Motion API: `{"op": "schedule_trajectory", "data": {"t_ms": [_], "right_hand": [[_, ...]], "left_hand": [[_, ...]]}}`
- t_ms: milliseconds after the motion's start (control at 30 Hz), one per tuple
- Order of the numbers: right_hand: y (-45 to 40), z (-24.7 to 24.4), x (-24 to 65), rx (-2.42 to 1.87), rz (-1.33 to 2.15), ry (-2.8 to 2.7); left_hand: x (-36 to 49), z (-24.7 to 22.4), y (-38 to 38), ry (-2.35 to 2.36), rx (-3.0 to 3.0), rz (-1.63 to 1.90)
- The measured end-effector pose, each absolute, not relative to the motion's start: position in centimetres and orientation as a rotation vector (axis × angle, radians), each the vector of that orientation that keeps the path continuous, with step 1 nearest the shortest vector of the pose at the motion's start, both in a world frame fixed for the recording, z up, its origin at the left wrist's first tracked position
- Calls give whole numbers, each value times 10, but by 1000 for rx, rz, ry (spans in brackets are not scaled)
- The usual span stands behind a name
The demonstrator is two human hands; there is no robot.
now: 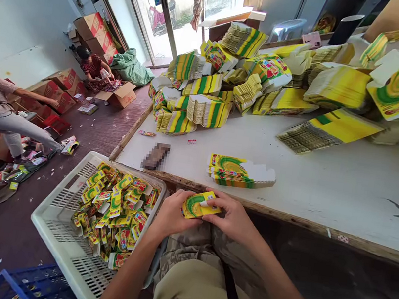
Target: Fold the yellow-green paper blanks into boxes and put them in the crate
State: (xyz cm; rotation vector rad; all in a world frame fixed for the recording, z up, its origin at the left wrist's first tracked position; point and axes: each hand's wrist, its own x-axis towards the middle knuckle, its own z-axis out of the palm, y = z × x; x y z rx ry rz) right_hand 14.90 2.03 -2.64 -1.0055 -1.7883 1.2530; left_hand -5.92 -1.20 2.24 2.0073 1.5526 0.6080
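A small yellow and green box (196, 206) is held between my two hands over my lap, just below the table edge. My left hand (174, 214) grips its left end, the fingers closed round it. My right hand (230, 217) pinches the right end between thumb and fingers, one fingertip wrapped in white. On the table in front of my hands lies a short stack of flat yellow and green cartons (237, 171). Left of my left arm, a white basket (54, 242) holds a heap of small yellow boxes (116, 207).
Bundles of flat cartons (208, 111) are piled across the back of the white table (328, 189). A pixelated brown object (156, 156) lies near its front left corner. A blue crate (36, 285) stands at lower left. Two people are at the left, among cardboard boxes (121, 94).
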Motion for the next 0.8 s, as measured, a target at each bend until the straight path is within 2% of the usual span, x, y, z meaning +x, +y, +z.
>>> {"op": "schedule_trajectory", "data": {"t_ms": [333,500,633,667,733,800], "right_hand": [[9,-20,133,-967,1242,-1686],[17,-15,139,-940,1189,-1685],[52,-9,177,-1170,805,-1543],[61,-8,186,-1239,690,-1506],[78,-8,197,-1359,539,-1543],[90,-10,198,-1489,448,-1669]], "left_hand": [[-64,16,-28,1569,1871,626],[-134,26,-45,1831,1858,560],[-223,37,-62,2581,1867,396],[-235,36,-63,2645,1851,375],[-237,28,-62,2549,1899,434],[-214,16,-55,2263,1985,523]]}}
